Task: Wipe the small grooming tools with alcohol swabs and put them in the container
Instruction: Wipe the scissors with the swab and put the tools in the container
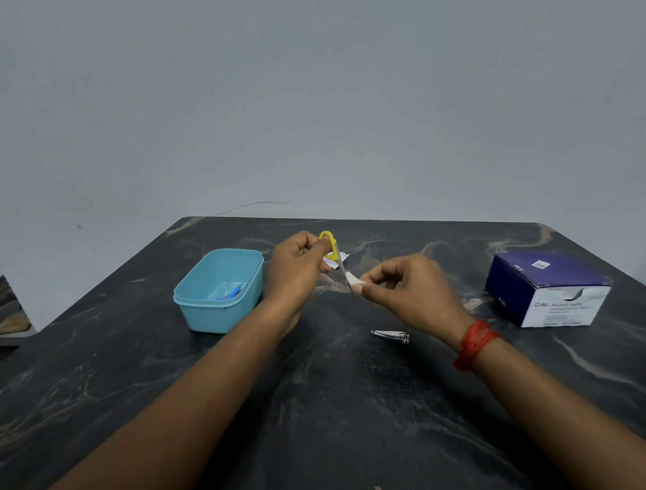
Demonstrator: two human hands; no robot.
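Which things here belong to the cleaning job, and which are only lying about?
Job: scissors, swab, nail clipper, blue container with a blue tool inside, alcohol swab box.
Lying about: white wrapper, thin dark strand.

A single wide-angle head-worn camera looks forward and down across a dark marble-patterned tabletop (pixel 326 416), the left hand (pixel 297 275) and right hand (pixel 412 292) near at mid-frame, a plain grey wall (pixel 303 93) filling the upper half.
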